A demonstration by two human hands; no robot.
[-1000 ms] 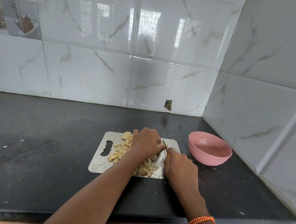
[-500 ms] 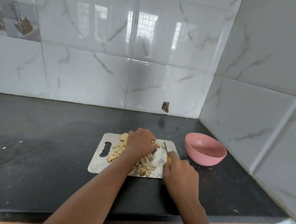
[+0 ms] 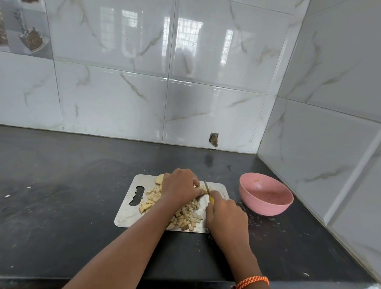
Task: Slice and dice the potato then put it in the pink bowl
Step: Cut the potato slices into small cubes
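A steel cutting board lies on the black counter with several diced potato pieces spread over it. A larger potato slice sits at the board's far edge. My left hand curls over a potato piece near the board's far right, holding it down. My right hand grips a yellow-handled knife, its blade right beside the left fingertips. The pink bowl stands to the right of the board with only a few specks inside.
White marble-look tiled walls close the counter at the back and right, forming a corner behind the bowl. A small hole in the tile sits low on the back wall. The black countertop stretches left, and its front edge runs below my arms.
The view has shifted slightly, so board and bowl sit a little lower and to the left in frame. Both hands stay at the board's far right with the knife against the potato piece.
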